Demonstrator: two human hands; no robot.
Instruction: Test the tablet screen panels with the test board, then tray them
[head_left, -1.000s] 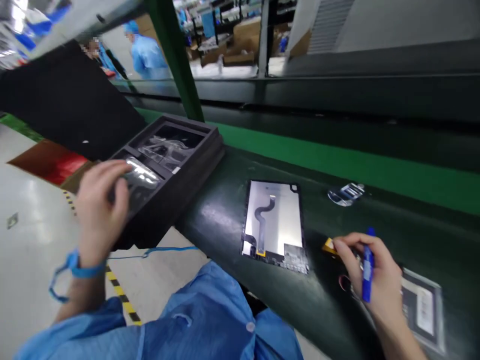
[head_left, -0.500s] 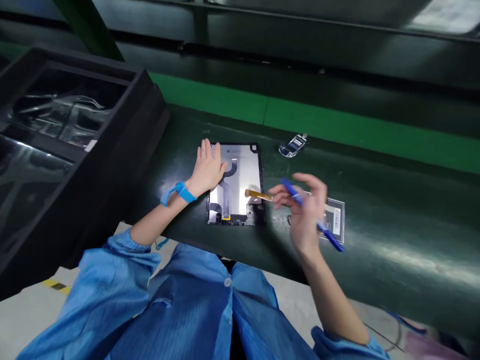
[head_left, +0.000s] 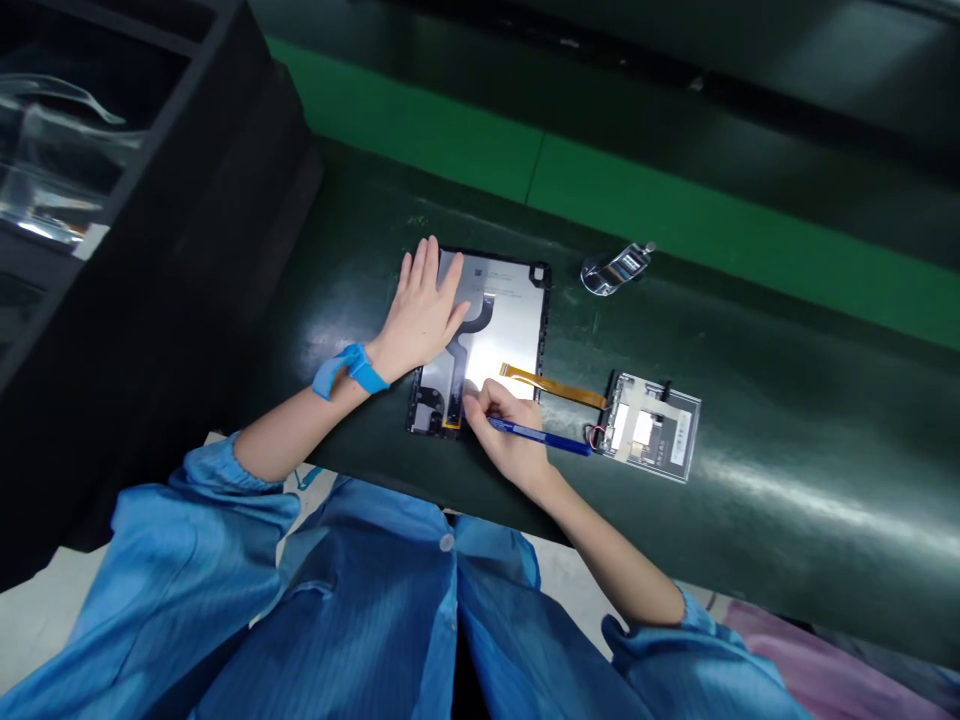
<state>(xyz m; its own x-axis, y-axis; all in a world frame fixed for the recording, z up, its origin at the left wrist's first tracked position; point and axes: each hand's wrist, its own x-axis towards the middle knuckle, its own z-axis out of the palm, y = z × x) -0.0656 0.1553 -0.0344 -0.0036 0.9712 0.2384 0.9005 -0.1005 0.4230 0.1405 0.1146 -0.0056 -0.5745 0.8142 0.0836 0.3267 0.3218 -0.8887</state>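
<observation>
My left hand [head_left: 421,315] lies flat with fingers spread on the upper left of a tablet screen panel [head_left: 510,320], its silvery back facing up. A dark ribbon cable [head_left: 459,360] curves down the panel to a yellow-edged end near its lower rim. My right hand [head_left: 514,440] grips a blue pen-like tool [head_left: 551,438], its tip end by the cable's lower end and hidden by the fingers. Above that hand, an orange flex cable [head_left: 559,386] reaches from over the panel to a small clear-cased circuit unit [head_left: 656,425] on the right.
A shiny metal-and-glass object [head_left: 616,270] stands behind the panel to the right. On the left, a tall black bin [head_left: 202,200] holds clear plastic wrapping. A green strip [head_left: 600,190] runs along the back of the dark table [head_left: 787,430].
My right hand has come down and left onto the lower part of the panel with the blue tool. My left hand stays on the panel. The view has shifted.
</observation>
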